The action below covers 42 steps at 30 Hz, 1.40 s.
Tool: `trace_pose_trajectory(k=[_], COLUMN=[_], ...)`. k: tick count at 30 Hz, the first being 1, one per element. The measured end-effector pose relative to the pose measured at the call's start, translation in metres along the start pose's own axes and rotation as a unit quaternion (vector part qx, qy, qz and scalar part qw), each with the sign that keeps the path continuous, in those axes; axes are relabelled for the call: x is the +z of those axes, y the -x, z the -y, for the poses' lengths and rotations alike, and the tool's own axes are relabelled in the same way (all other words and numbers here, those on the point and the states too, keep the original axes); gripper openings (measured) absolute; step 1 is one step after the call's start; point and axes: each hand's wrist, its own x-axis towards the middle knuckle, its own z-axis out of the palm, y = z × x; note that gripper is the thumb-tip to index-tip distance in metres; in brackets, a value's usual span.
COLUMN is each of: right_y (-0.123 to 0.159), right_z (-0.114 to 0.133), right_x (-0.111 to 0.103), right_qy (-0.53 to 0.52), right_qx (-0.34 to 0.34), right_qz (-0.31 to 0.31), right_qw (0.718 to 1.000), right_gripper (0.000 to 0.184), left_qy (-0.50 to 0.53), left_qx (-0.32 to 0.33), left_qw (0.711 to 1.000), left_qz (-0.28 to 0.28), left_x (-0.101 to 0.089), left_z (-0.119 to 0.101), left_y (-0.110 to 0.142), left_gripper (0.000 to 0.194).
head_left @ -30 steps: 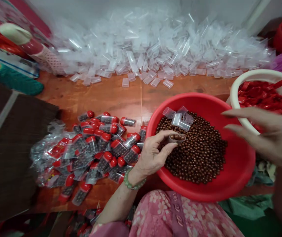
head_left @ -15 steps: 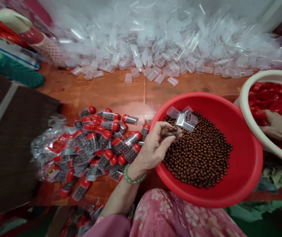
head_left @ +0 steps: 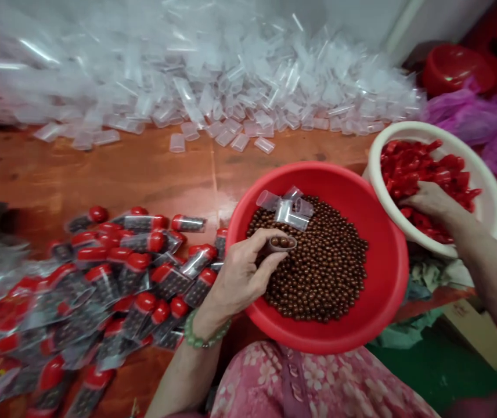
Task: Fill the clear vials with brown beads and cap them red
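My left hand (head_left: 248,270) pinches a clear plastic container (head_left: 284,244) with brown balls inside, its open end facing up and to the right. It is held over the red basin (head_left: 385,273), where a heap of small brown balls (head_left: 318,273) lies. Several empty clear containers (head_left: 291,213) rest on the heap's far side. My right hand (head_left: 431,203) reaches into a cream tub (head_left: 494,203) full of red plastic caps (head_left: 442,165). Its fingertips are sunk among the caps, so whether they grip one is hidden.
Left of the basin lies a pile of filled, red-capped containers (head_left: 137,264). A large heap of clear empty containers (head_left: 213,75) lines the back of the wooden table (head_left: 144,168). Purple plastic bags (head_left: 470,116) sit behind the tub. A cardboard box (head_left: 470,331) is below right.
The view has swung to the right, so the tub and right forearm show more fully. My right hand stays among the caps, and my left still holds the filled container.
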Motion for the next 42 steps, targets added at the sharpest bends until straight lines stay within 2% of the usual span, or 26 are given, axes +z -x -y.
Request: trace_pose_trajectory(k=[5, 8, 11, 13, 15, 18, 19, 21, 23, 26, 28, 29, 30, 31, 32, 33, 34, 36, 39, 42], right_y=[0.015, 0.028, 0.047, 0.062, 0.072, 0.073, 0.071, 0.066, 0.065, 0.069, 0.069, 0.066, 0.061, 0.056, 0.050, 0.044, 0.039, 0.033, 0.027, 0.019], right_z=[0.010, 0.029, 0.059, 0.080, 0.097, 0.109, 0.111, 0.114, 0.118, 0.121, 0.111, 0.101, 0.087, 0.070, 0.051, 0.033, 0.015, -0.012, -0.030, -0.032], right_x=[-0.021, -0.039, -0.048, -0.043, -0.025, 0.016, 0.029, 0.046, 0.047, 0.018, -0.012, -0.026, -0.039, -0.048, -0.053, -0.055, -0.053, -0.039, -0.013, 0.005], right_qy=[-0.121, -0.189, -0.279, -0.332, -0.357, -0.316, -0.302, -0.237, -0.154, 0.016, 0.081, 0.100, 0.127, 0.157, 0.197, 0.226, 0.235, 0.232, 0.223, 0.217], right_qx=[0.097, 0.107, 0.081, 0.055, 0.028, -0.030, -0.041, -0.096, -0.138, -0.188, -0.173, -0.144, -0.110, -0.080, -0.060, -0.018, 0.024, 0.055, 0.026, -0.006], right_qz=[-0.041, -0.086, -0.118, -0.074, -0.018, 0.119, 0.146, 0.230, 0.258, 0.236, 0.222, 0.183, 0.119, 0.058, 0.034, 0.043, 0.061, 0.122, 0.150, 0.136], right_qw=[0.987, 0.972, 0.949, 0.939, 0.934, 0.941, 0.941, 0.939, 0.944, 0.953, 0.956, 0.967, 0.979, 0.983, 0.978, 0.973, 0.970, 0.964, 0.963, 0.967], right_gripper=[0.014, 0.024, 0.030, 0.033, 0.031, 0.028, 0.027, 0.026, 0.030, 0.027, 0.020, 0.022, 0.025, 0.032, 0.046, 0.062, 0.076, 0.086, 0.077, 0.072], left_qy=[0.010, 0.024, 0.046, 0.053, 0.048, 0.031, 0.027, 0.023, 0.024, 0.027, 0.026, 0.028, 0.029, 0.032, 0.034, 0.035, 0.036, 0.038, 0.047, 0.053], left_qx=[-0.038, -0.048, -0.061, -0.067, -0.075, -0.086, -0.089, -0.097, -0.109, -0.123, -0.132, -0.135, -0.137, -0.138, -0.136, -0.134, -0.132, -0.128, -0.122, -0.118], left_qw=[0.999, 0.999, 0.997, 0.996, 0.996, 0.996, 0.996, 0.995, 0.994, 0.992, 0.991, 0.990, 0.990, 0.990, 0.990, 0.990, 0.990, 0.991, 0.991, 0.991], left_qz=[-0.008, 0.005, 0.001, -0.005, -0.007, -0.008, -0.007, -0.008, -0.010, -0.011, -0.011, -0.015, -0.018, -0.020, -0.023, -0.023, -0.023, -0.018, -0.018, -0.025], left_x=[-0.002, -0.003, -0.003, -0.003, -0.003, -0.003, -0.004, -0.004, -0.005, -0.006, -0.006, -0.006, -0.005, -0.005, -0.005, -0.004, -0.004, -0.003, -0.003, -0.002], left_z=[0.004, 0.005, 0.003, 0.002, 0.001, 0.001, 0.002, 0.002, 0.003, 0.002, 0.002, 0.001, 0.000, -0.001, -0.002, -0.003, -0.005, -0.007, -0.009, -0.008], left_y=[-0.002, -0.002, -0.002, -0.001, -0.002, -0.002, -0.002, -0.001, 0.000, 0.002, 0.003, 0.004, 0.004, 0.004, 0.004, 0.004, 0.004, 0.003, 0.001, 0.000], left_gripper=[0.020, 0.022, 0.022, 0.023, 0.023, 0.025, 0.026, 0.025, 0.025, 0.024, 0.023, 0.022, 0.020, 0.018, 0.017, 0.015, 0.014, 0.013, 0.013, 0.015])
